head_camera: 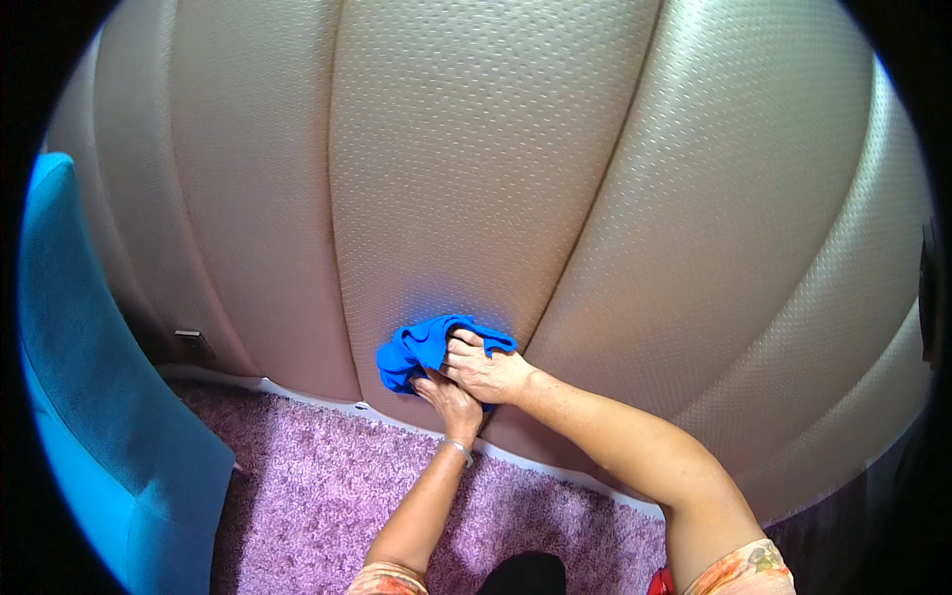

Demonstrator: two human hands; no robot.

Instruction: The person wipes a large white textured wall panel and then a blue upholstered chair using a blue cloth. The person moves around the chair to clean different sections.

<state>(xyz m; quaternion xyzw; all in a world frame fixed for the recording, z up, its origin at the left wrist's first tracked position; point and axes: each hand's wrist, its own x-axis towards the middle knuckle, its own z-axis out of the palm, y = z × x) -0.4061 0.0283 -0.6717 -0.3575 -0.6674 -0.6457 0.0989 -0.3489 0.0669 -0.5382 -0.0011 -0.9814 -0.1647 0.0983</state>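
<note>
A bright blue cloth [425,343] is bunched against the lower part of a padded, textured wall panel [461,186]. My right hand [487,372] lies over the cloth, with a fold of it beside the fingers. Just below, my left hand [455,405] grips the cloth's lower edge, and its fingertips are partly hidden in the folds. The two hands overlap, right over left. A silver-coloured bracelet [461,451] circles my left wrist.
At the left stands a blue upholstered chair [89,357]. Behind it, a socket plate [192,341] sits low on the wall. White edging [401,426] runs between the panels and a purple carpet [312,476]. A dark object [928,297] juts in at the right rim.
</note>
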